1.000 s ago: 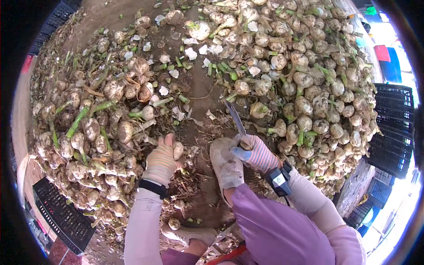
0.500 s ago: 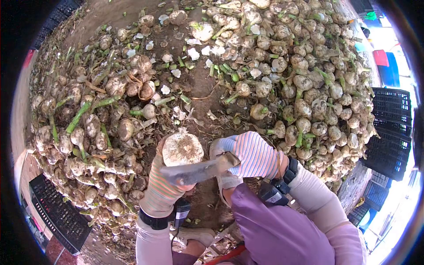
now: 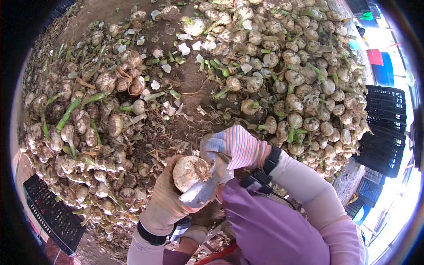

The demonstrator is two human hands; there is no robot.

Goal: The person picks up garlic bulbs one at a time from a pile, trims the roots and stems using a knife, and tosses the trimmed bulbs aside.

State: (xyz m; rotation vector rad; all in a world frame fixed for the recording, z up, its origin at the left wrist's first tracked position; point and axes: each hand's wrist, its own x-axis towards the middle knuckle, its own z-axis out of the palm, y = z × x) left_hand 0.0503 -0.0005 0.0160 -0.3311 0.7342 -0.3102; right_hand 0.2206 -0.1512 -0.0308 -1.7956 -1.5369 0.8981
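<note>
My left hand (image 3: 166,192), in a striped knit glove, is closed around a large garlic bulb (image 3: 186,173). The bulb's brown root tuft points right, toward the other hand. My right hand (image 3: 238,148), gloved in the same stripes, grips a knife whose handle is mostly hidden in the fingers. Its broad grey knife blade (image 3: 198,191) slants down and left across the lower side of the bulb, just below the roots. Both hands are close together over my lap, where purple cloth (image 3: 274,216) covers my leg.
Heaps of garlic bulbs with cut stems lie to the left (image 3: 81,119) and right (image 3: 304,101). Between them, peeled skins and green stem pieces are scattered on bare soil (image 3: 194,90). Black plastic crates stand at the right (image 3: 383,128) and lower left (image 3: 53,216).
The garlic bulb has turned so its roots face right instead of toward me, and sits slightly lower. The knife blade has swung to a steeper slant, and my right hand has shifted left.
</note>
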